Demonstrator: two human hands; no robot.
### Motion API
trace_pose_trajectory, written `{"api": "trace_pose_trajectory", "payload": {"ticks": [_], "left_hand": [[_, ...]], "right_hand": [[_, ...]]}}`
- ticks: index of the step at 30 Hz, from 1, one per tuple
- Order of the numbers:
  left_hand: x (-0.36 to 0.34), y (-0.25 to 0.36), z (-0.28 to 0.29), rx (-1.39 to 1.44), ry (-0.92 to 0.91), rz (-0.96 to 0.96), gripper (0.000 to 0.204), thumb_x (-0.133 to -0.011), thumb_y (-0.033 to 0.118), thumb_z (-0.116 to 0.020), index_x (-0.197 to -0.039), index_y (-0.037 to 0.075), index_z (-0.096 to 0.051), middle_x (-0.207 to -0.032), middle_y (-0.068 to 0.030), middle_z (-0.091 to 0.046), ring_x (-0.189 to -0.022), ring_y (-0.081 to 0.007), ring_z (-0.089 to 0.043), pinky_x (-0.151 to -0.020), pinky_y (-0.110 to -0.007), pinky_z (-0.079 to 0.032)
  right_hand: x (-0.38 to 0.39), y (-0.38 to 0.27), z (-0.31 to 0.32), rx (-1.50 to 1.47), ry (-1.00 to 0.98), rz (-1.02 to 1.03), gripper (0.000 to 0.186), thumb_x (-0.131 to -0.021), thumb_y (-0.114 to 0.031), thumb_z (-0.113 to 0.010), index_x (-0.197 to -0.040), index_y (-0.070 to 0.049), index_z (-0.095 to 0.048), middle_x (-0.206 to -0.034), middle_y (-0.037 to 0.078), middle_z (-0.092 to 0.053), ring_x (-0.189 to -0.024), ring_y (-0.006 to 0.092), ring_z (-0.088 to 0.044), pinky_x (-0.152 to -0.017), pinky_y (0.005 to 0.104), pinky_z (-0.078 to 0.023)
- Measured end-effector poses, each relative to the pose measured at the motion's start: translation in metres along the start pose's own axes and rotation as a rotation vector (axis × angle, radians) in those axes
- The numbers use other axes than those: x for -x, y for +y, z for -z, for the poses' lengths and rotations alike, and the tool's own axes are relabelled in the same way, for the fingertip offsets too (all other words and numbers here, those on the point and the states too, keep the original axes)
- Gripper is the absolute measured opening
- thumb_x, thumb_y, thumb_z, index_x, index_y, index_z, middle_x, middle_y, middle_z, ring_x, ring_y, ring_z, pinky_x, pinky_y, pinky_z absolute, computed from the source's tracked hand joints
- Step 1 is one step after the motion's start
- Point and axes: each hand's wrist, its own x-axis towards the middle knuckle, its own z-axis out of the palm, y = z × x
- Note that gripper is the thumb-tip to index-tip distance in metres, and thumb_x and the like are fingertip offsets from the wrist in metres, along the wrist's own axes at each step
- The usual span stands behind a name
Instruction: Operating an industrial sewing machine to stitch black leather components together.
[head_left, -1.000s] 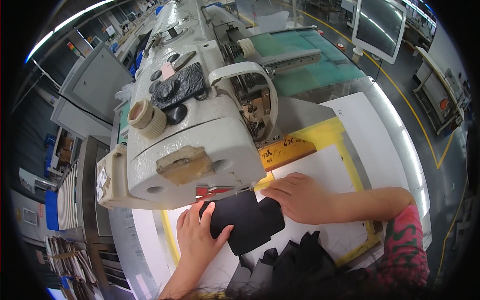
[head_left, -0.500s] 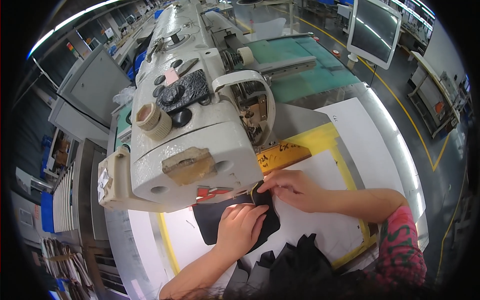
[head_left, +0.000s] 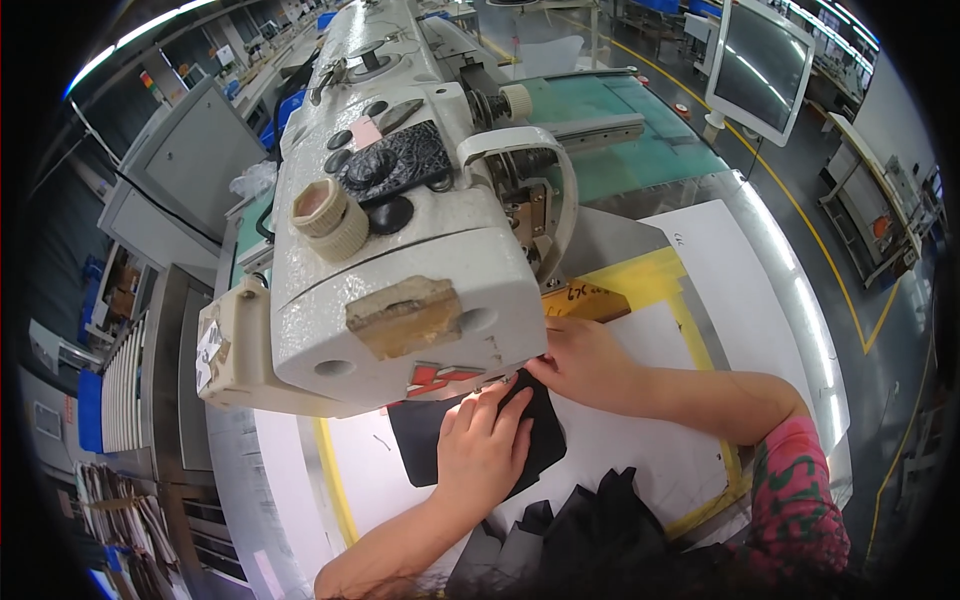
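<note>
A black fabric piece (head_left: pixel 418 440) lies on the white sheet under the head of a white sewing machine (head_left: pixel 400 300). My left hand (head_left: pixel 482 440) rests on the fabric with its fingers stretched forward, fingertips close to the machine head's lower edge. At the fabric's far right corner is my right hand (head_left: pixel 595 370), its thumb side against the cloth. The machine head hides its fingertips, so their grip does not show. Just beyond that hand sits a yellow-orange block with handwriting (head_left: pixel 590 300). The needle area is hidden behind the head.
Crumpled black fabric (head_left: pixel 600 530) lies near me, right of my left forearm. Yellow tape (head_left: pixel 700 350) frames the white sheet (head_left: pixel 660 400). A grey-screened monitor (head_left: pixel 760 65) stands at the far right, and a grey cabinet (head_left: pixel 180 170) at the left. Green table surface (head_left: pixel 640 140) extends behind the machine.
My right hand has moved farther in at the fabric's corner, its fingertips now behind the machine head. My left fingers have straightened and reach farther forward. The whole view has shifted slightly.
</note>
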Motion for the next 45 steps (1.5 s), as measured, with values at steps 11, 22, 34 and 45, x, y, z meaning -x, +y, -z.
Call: {"api": "trace_pose_trajectory", "payload": {"ticks": [11,22,34,45], "left_hand": [[0.0,0.006,0.004,-0.091,-0.113,-0.018,0.048,-0.082,0.029,-0.065,-0.121,0.001,-0.057,-0.12,-0.0162,-0.055,-0.11,-0.0291,-0.052,-0.092,-0.038,-0.04],[0.003,0.007,0.005,-0.113,-0.183,0.012,0.054,-0.076,0.03,-0.067,-0.123,0.004,-0.055,-0.138,-0.0158,-0.047,-0.118,-0.0311,-0.048,-0.099,-0.04,-0.036],[0.001,0.003,0.002,-0.087,-0.18,0.022,0.063,-0.075,0.035,-0.067,-0.126,0.002,-0.052,-0.137,-0.0145,-0.047,-0.117,-0.0324,-0.047,-0.099,-0.042,-0.036],[-0.002,0.003,-0.001,-0.124,-0.167,0.007,0.063,-0.075,0.04,-0.068,-0.123,0.002,-0.053,-0.135,-0.0151,-0.049,-0.112,-0.031,-0.049,-0.094,-0.041,-0.038]], "right_hand": [[0.0,0.002,-0.005,0.053,0.025,0.014,0.009,-0.081,-0.017,-0.065,-0.08,-0.01,-0.061,-0.078,0.005,-0.059,-0.074,0.0263,-0.06,-0.064,0.0386,-0.049],[0.004,0.008,-0.009,0.111,0.04,0.135,0.013,-0.081,-0.017,-0.067,-0.091,-0.01,-0.062,-0.086,0.004,-0.057,-0.082,0.0256,-0.059,-0.069,0.038,-0.048],[0.013,0.001,0.008,0.228,-0.052,0.211,0.02,-0.08,-0.02,-0.067,-0.094,-0.005,-0.062,-0.099,0.01,-0.051,-0.089,0.0293,-0.053,-0.075,0.04,-0.046],[0.016,0.001,0.014,0.239,-0.044,0.231,0.026,-0.08,-0.016,-0.067,-0.104,-0.008,-0.061,-0.105,0.005,-0.053,-0.097,0.0236,-0.054,-0.08,0.0367,-0.045]]}}
